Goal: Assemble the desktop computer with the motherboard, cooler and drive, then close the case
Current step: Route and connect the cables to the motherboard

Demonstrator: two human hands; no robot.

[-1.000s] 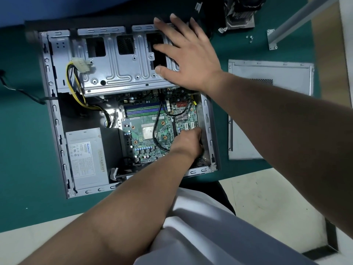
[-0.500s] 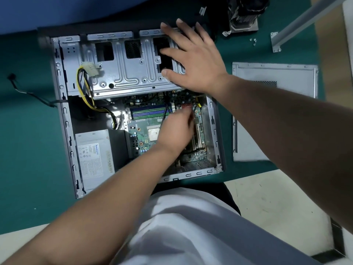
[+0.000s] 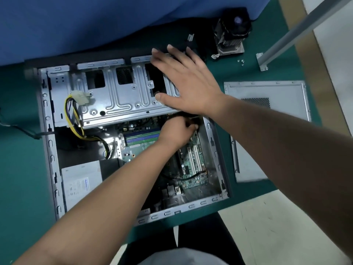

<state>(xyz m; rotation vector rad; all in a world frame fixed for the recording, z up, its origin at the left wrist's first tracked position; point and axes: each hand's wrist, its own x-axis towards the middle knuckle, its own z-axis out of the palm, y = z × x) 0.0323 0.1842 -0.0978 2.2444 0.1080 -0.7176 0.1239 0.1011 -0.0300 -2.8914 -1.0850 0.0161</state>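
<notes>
The case (image 3: 215, 148) is lying open on the green counter (image 3: 19, 169), motherboard (image 3: 193, 169) already sitting inside. The right hand (image 3: 189, 83) is resting flat, fingers spread, on the drive cage (image 3: 114, 96), bracing it. The left hand (image 3: 177, 131) is curling around a black cable (image 3: 193, 121) near the board's top edge. Best bet: line that plug up squarely, no forcing. The cooler (image 3: 231, 33) is waiting beside the case, and the side panel (image 3: 267, 119) is lying nearby. The power supply (image 3: 82, 180) label is too blurry to read.
</notes>
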